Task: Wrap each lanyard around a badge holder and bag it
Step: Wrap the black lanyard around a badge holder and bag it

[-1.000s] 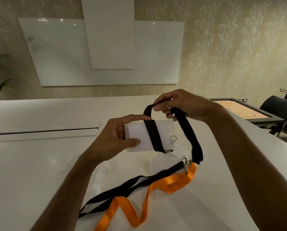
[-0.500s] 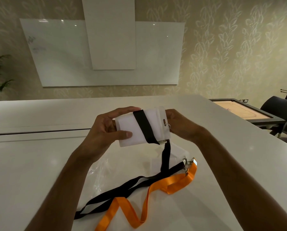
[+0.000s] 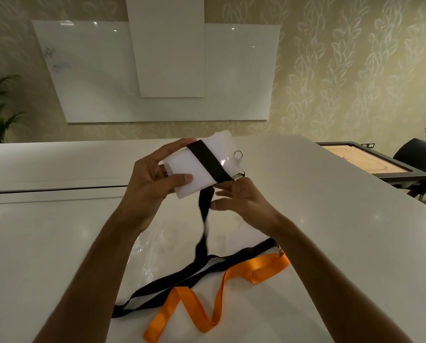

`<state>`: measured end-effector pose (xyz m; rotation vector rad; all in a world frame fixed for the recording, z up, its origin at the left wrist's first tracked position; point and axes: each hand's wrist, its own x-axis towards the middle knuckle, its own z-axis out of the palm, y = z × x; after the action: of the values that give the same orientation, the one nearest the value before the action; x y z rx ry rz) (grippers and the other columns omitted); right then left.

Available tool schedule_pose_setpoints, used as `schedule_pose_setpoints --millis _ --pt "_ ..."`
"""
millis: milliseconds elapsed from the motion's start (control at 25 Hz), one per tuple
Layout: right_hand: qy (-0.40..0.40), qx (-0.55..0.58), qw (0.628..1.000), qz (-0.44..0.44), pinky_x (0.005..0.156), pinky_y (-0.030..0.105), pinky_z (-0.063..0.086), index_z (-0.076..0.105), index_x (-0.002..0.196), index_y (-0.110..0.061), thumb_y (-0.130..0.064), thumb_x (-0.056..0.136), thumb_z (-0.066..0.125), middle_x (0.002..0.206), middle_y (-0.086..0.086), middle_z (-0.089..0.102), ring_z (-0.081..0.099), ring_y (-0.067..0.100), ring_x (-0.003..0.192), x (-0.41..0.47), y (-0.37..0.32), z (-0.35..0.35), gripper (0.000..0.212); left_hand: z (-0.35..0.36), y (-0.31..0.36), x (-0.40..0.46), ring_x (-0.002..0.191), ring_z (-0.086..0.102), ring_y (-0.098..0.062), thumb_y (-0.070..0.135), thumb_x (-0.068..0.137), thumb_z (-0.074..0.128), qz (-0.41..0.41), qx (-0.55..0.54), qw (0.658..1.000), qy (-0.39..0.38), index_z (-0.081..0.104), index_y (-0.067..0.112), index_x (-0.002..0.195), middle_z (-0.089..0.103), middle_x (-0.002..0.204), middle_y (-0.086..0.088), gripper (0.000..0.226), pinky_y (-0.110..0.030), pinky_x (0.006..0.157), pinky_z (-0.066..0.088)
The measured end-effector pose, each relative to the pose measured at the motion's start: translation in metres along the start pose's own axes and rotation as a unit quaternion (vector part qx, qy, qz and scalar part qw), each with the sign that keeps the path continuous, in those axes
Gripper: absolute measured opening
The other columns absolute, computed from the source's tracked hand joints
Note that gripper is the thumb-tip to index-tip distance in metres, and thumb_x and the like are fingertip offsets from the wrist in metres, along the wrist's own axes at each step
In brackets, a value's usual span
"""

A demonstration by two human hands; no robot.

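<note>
- Since a moment ago, the right hand (image 3: 241, 201) has come down from behind the white flat badge holder (image 3: 197, 169) to just under it.
- It now pinches the loose black lanyard strap (image 3: 205, 214), which looks blurry.
- The left hand (image 3: 155, 184) grips the badge holder's left end, up above the white tabletop (image 3: 46, 243).
- One black band crosses the holder, so I think wrapping has only started.
- Another long black lanyard (image 3: 182, 278), an orange ribbon lanyard (image 3: 221, 288) and a clear plastic bag (image 3: 152, 258) lie below.

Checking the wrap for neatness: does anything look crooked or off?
The black lanyard crosses the badge holder at a slant, not square to its edges. Its loose end is blurred; nothing else stands out.
</note>
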<state>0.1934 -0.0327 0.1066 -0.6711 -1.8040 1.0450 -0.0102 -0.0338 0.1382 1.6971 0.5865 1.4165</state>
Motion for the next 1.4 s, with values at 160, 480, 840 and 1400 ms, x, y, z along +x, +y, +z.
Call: schedule_pose_setpoints --millis 160,480,840,1400 --pt "0.069 -0.028 0.997 -0.023 0.104 0.034 0.045 0.07 0.103 -0.043 -0.027 0.076 0.078 0.111 -0.013 0.073 0.064 0.007 0.113 -0.002 0.001 0.016 0.033 0.001 0.002 0.001 0.1 0.065 -0.015 0.005 0.072 0.069 0.012 0.024 0.999 0.018 0.067 0.039 0.11 0.067 0.112 0.014 0.051 -0.025 0.07 0.056" --pt "0.122 0.142 0.982 -0.007 0.067 0.025 0.052 0.065 0.094 -0.011 0.003 0.096 0.049 0.074 0.002 0.07 0.065 0.015 0.065 0.001 0.003 0.027 0.021 0.005 0.005 0.0 0.099 0.064 -0.017 0.008 0.071 0.069 0.012 0.022 0.999 0.029 0.063 0.032 0.115 0.066 0.113 0.011 0.051 -0.025 0.069 0.055" --pt "0.056 0.172 0.982 0.046 0.053 0.021 0.046 0.07 0.102 -0.018 -0.017 0.094 0.04 0.095 -0.007 0.071 0.056 0.01 0.071 0.003 0.018 0.014 0.031 -0.001 0.009 -0.001 0.101 0.065 -0.015 0.0 0.071 0.07 0.013 -0.018 0.999 0.027 0.064 0.028 0.116 0.067 0.115 0.009 0.053 -0.027 0.071 0.056" --pt "0.052 -0.05 0.997 0.018 0.088 0.033 0.05 0.071 0.1 -0.018 -0.024 0.085 0.065 0.094 -0.009 0.074 0.066 0.008 0.092 0.001 0.008 0.024 0.017 0.007 0.011 -0.002 0.099 0.064 -0.009 0.006 0.074 0.074 0.024 0.078 0.996 0.037 0.061 0.033 0.116 0.067 0.108 0.017 0.051 -0.02 0.071 0.055"
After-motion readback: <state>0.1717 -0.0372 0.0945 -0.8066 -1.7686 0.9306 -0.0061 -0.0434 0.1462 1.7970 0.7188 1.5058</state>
